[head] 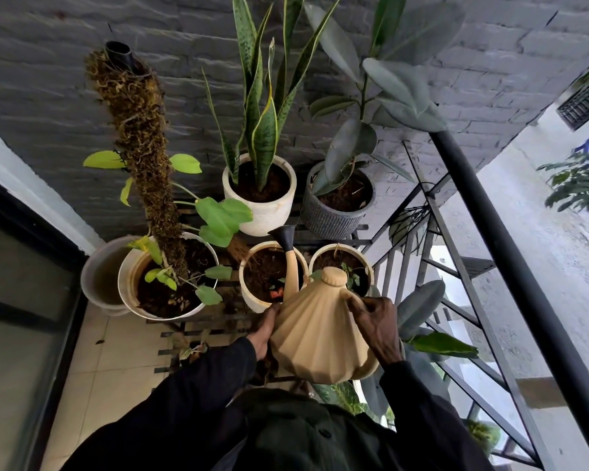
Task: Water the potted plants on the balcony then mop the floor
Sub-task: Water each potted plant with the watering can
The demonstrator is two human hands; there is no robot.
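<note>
Both sleeves frame the can (320, 338); my left hand (264, 331) cups its ribbed side, my right hand (376, 329) closes on the handle; likely water-heavy, slick plastic, spout (286, 237) above the small pot (269, 277).

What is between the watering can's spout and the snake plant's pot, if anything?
Nothing visible. The watering can, held by the left hand and right hand, has its black spout tip right beside the snake plant's white pot, above the small front pot.

Grey brick wall (65, 79), black railing (510, 253).
</note>
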